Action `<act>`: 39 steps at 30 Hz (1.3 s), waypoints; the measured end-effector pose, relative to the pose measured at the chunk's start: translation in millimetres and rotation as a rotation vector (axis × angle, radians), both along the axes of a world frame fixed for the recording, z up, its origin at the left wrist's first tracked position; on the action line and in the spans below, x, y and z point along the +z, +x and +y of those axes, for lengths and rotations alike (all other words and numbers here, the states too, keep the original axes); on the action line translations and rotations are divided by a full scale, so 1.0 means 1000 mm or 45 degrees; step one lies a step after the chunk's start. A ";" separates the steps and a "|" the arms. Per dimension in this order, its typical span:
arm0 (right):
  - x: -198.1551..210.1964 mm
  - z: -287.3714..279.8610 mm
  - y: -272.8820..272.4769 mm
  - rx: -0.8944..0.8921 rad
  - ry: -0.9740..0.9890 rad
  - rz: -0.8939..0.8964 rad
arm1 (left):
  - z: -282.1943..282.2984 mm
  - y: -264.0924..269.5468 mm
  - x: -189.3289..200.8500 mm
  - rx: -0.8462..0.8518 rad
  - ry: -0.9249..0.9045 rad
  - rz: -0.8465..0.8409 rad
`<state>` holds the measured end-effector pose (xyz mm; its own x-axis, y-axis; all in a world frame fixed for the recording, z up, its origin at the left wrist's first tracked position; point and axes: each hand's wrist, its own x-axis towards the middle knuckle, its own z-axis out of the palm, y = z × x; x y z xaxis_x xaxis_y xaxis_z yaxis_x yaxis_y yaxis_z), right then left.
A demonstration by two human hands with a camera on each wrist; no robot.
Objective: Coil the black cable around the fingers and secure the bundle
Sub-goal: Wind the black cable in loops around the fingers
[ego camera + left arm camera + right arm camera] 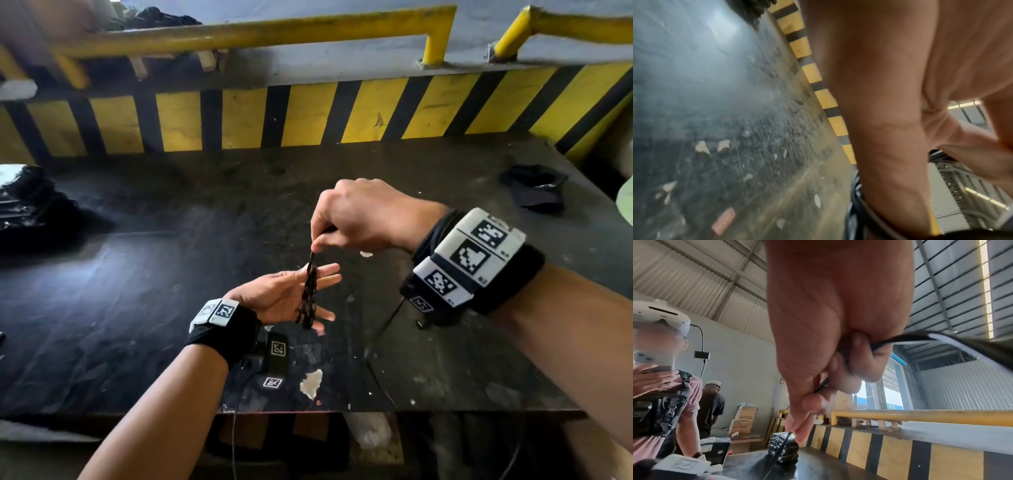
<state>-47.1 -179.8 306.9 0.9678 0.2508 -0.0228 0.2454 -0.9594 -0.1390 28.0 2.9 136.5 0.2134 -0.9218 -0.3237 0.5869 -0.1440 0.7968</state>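
The black cable (pixel 309 291) is wound in a tight bundle of loops across the straight fingers of my left hand (pixel 281 296), which lies palm up over the dark table (pixel 154 274). Just above it, my right hand (pixel 356 219) pinches the cable's free end between thumb and forefinger. In the right wrist view the right hand (pixel 838 321) has its fingers curled, and a strand of cable (pixel 821 384) passes through them. The left wrist view shows the back of the left hand (pixel 890 113) and dark cable loops (pixel 856 199) at its far end.
A heap of black cables (pixel 34 205) lies at the table's left, and a black cap (pixel 534 186) at the back right. A small black marked device (pixel 277 353) sits by my left wrist. A yellow-black striped barrier (pixel 308 116) backs the table. Two people (pixel 663 386) stand nearby.
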 end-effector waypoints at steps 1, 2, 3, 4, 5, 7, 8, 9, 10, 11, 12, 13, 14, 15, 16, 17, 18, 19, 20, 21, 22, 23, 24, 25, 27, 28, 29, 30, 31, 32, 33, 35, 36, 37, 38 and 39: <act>0.002 -0.001 0.005 0.002 -0.002 -0.002 | -0.002 -0.003 -0.001 -0.023 -0.014 0.003; 0.002 -0.001 0.009 -0.002 0.000 0.001 | -0.003 -0.006 -0.002 -0.033 -0.021 0.005; 0.002 -0.003 0.013 -0.008 0.005 0.006 | -0.004 -0.008 -0.002 -0.034 -0.027 0.008; 0.002 -0.004 0.015 -0.008 0.014 0.015 | -0.003 -0.010 -0.001 -0.029 -0.034 0.007; 0.003 -0.005 0.015 -0.002 0.032 0.039 | -0.002 -0.011 -0.001 -0.019 -0.037 0.005; 0.005 -0.008 0.010 0.036 0.107 0.148 | 0.003 -0.009 -0.003 0.035 -0.012 0.010; 0.004 -0.008 0.006 0.074 0.147 0.215 | 0.007 -0.007 -0.005 0.081 0.006 0.003; 0.000 -0.007 0.001 0.115 0.178 0.281 | 0.011 -0.003 -0.007 0.128 0.016 -0.013; -0.006 -0.004 -0.005 0.158 0.198 0.339 | 0.016 0.002 -0.008 0.175 0.012 -0.028; -0.016 -0.002 -0.010 0.196 0.203 0.393 | 0.020 0.006 -0.008 0.234 -0.001 -0.033; -0.028 0.001 -0.016 0.223 0.186 0.447 | 0.024 0.010 -0.007 0.292 -0.012 -0.037; -0.040 0.003 -0.021 0.229 0.140 0.502 | 0.027 0.014 -0.004 0.335 -0.020 -0.049; -0.053 0.005 -0.026 0.221 0.071 0.548 | 0.029 0.018 0.001 0.354 -0.025 -0.065; -0.064 0.006 -0.030 0.208 0.010 0.578 | 0.030 0.021 0.005 0.365 -0.028 -0.081; -0.073 0.007 -0.032 0.190 -0.032 0.597 | 0.031 0.023 0.009 0.372 -0.029 -0.096; -0.080 0.008 -0.034 0.170 -0.047 0.606 | 0.031 0.026 0.011 0.379 -0.021 -0.107; -0.082 0.009 -0.035 0.149 -0.047 0.609 | 0.030 0.027 0.013 0.382 -0.003 -0.112; -0.081 0.009 -0.034 0.129 -0.037 0.602 | 0.030 0.027 0.013 0.372 0.022 -0.116; -0.076 0.008 -0.033 0.113 -0.025 0.580 | 0.030 0.026 0.011 0.346 0.053 -0.120; -0.070 0.007 -0.031 0.096 -0.012 0.542 | 0.030 0.025 0.006 0.313 0.092 -0.120; -0.062 0.004 -0.028 0.073 0.003 0.493 | 0.030 0.023 0.001 0.278 0.133 -0.116; -0.053 0.002 -0.024 0.048 0.020 0.434 | 0.030 0.021 -0.006 0.245 0.167 -0.109; -0.046 -0.001 -0.020 0.022 0.033 0.374 | 0.030 0.017 -0.012 0.212 0.187 -0.099; -0.039 -0.003 -0.017 -0.002 0.036 0.319 | 0.028 0.013 -0.017 0.177 0.192 -0.083; -0.032 -0.005 -0.011 -0.037 0.014 0.223 | 0.022 0.002 -0.020 0.108 0.171 -0.042; -0.032 -0.004 -0.009 -0.051 0.015 0.180 | 0.018 -0.003 -0.020 0.074 0.154 -0.023; -0.033 -0.003 -0.007 -0.067 0.028 0.143 | 0.013 -0.009 -0.018 0.040 0.135 -0.012; -0.035 -0.002 -0.005 -0.084 0.047 0.108 | 0.010 -0.014 -0.016 0.010 0.114 -0.010; -0.036 -0.001 -0.004 -0.099 0.072 0.073 | 0.007 -0.018 -0.013 -0.011 0.089 -0.013; -0.038 -0.002 -0.002 -0.115 0.100 0.045 | 0.005 -0.021 -0.010 -0.026 0.061 -0.010; -0.039 -0.003 0.000 -0.134 0.133 0.032 | 0.004 -0.024 -0.007 -0.035 0.032 0.006; -0.043 -0.008 0.004 -0.165 0.223 0.043 | 0.004 -0.029 -0.001 -0.040 -0.025 0.066; -0.046 -0.010 0.007 -0.173 0.279 0.068 | 0.005 -0.032 0.001 -0.045 -0.060 0.092; -0.050 -0.013 0.009 -0.171 0.338 0.095 | 0.006 -0.034 0.003 -0.055 -0.098 0.111; -0.056 -0.017 0.011 -0.165 0.388 0.113 | 0.007 -0.037 0.006 -0.067 -0.134 0.121; -0.064 -0.021 0.014 -0.164 0.438 0.126 | 0.007 -0.039 0.009 -0.082 -0.166 0.125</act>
